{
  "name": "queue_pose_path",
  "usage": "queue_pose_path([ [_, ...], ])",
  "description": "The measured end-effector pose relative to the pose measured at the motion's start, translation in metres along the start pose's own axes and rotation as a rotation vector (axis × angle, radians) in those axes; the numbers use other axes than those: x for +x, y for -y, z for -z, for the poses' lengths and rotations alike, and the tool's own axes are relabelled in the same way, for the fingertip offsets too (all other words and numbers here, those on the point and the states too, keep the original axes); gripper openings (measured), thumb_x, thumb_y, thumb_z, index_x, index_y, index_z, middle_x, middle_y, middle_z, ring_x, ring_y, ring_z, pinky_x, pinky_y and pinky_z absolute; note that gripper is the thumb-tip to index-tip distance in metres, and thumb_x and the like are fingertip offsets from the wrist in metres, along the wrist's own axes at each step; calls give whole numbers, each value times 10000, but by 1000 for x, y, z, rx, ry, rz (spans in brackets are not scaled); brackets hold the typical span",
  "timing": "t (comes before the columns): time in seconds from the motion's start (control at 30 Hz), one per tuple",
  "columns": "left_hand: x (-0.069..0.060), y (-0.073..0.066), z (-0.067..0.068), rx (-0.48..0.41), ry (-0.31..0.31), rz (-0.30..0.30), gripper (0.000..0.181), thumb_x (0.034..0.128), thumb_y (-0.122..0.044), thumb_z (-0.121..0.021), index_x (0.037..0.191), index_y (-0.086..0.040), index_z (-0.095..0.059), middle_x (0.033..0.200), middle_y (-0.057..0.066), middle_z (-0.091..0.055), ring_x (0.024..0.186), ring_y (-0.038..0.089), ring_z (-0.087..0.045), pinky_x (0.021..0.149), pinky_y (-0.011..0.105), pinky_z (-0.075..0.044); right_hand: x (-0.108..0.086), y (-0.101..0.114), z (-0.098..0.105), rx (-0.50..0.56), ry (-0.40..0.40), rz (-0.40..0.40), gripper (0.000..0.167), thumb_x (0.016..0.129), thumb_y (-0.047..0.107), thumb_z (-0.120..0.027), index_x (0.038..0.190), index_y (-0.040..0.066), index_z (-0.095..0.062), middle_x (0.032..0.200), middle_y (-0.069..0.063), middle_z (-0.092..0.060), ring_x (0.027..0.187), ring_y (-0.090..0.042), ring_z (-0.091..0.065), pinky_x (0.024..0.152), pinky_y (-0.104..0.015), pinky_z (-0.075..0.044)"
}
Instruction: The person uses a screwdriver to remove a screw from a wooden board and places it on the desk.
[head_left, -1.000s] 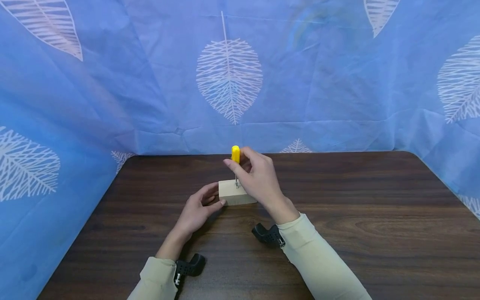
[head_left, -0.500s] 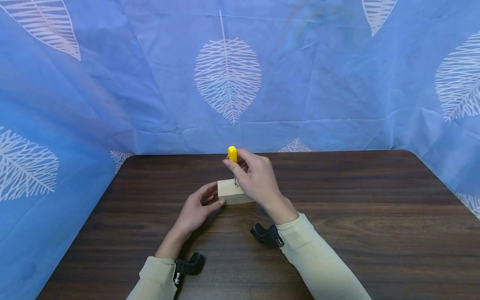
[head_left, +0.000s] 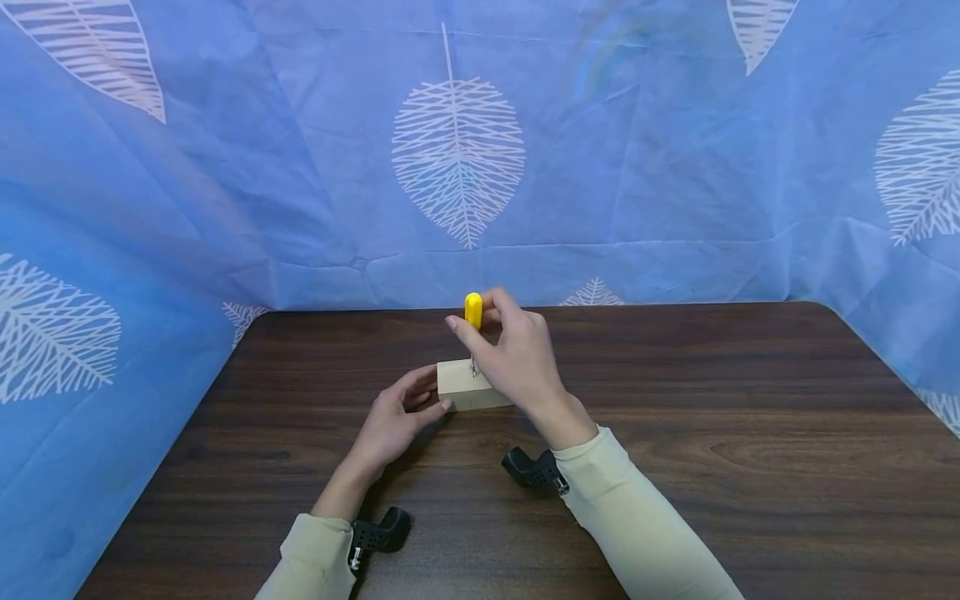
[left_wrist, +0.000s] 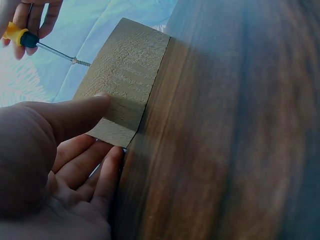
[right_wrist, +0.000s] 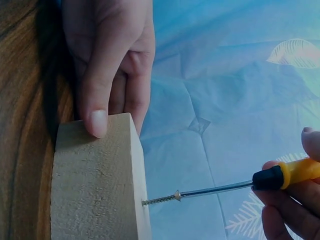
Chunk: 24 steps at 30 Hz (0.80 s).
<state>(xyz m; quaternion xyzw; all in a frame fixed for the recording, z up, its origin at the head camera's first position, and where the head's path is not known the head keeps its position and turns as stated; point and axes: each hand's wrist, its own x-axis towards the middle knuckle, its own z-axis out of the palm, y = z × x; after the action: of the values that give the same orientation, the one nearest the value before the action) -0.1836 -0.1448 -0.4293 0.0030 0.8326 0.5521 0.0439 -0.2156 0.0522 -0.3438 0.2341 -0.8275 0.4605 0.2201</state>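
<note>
A pale wooden block lies on the dark table, its left end gripped by my left hand, thumb on the near face and fingers around the end. From the block's top a screw stands up, its tip in the wood and much of its thread showing. My right hand pinches the yellow handle of a screwdriver above the block. In the right wrist view the screwdriver's shaft meets the screw head, roughly in line with it. The block's right end is hidden behind my right hand in the head view.
The brown wood-grain table reaches back to a blue cloth with white leaf prints. Black wrist mounts hang by both sleeves, just over the table.
The screwdriver handle tilts slightly left and then comes back, while the right fingers shift a little around it. The block and left hand keep their places.
</note>
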Motion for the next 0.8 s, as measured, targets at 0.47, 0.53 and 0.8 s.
queue_pose_path([
  [0.47, 0, -2, -1, -5, -7, 9, 585, 1012, -201, -778, 1559, -210, -573, 1566, 102, -604, 1460, 340, -569, 1219, 571, -480, -2, 3, 1, 47, 17, 10, 225, 1027, 259, -768, 1066, 75, -643, 1014, -94, -847, 609, -119, -671, 505, -233, -425],
  [0.53, 0, -2, -1, -4, -5, 3, 586, 1012, -204, -778, 1560, -204, -571, 1562, 108, -606, 1456, 346, -572, 1214, 576, -483, -2, 3, 2, 46, 22, 11, 226, 1031, 261, -762, 1074, 73, -644, 998, -90, -847, 503, -101, -542, 459, -232, -365],
  [0.8, -2, -3, -1, -7, 3, -3, 590, 1020, -214, -771, 1569, -183, -558, 1564, 130, -600, 1459, 364, -568, 1206, 581, -490, -2, 4, 4, 43, 50, -3, 217, 1047, 268, -739, 1114, 78, -657, 990, -54, -848, 465, -94, -420, 449, -232, -327],
])
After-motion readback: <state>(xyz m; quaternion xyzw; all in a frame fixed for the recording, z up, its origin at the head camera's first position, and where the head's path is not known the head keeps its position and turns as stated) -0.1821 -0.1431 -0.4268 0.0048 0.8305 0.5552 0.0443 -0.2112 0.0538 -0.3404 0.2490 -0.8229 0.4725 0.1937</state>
